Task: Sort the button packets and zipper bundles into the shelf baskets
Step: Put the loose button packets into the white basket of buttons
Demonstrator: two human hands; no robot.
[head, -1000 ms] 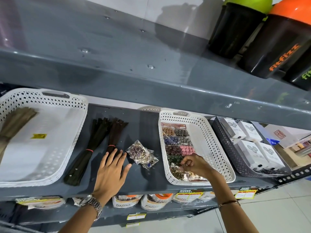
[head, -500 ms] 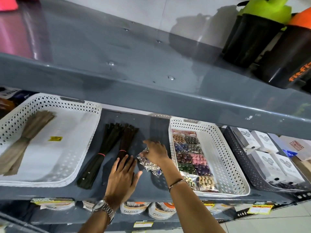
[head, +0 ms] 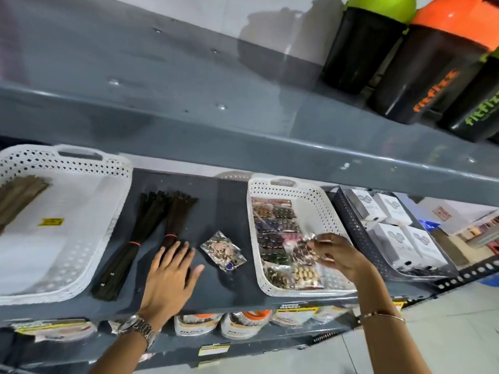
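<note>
On the shelf above me, the black shaker with the orange lid (head: 432, 74) reads "fitfizz" in orange down its side, and the one beside it (head: 478, 103) shows the same word in green. The price tag (head: 293, 306) on my shelf's front edge says "SUPER MARKET"; every other label is too blurred for me to read.

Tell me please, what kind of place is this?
Probably a shop, perhaps a supermarket. Grey metal shelving carries price labels on its front edge, several alike shaker bottles stand above, and boxed goods fill a dark basket.
</note>
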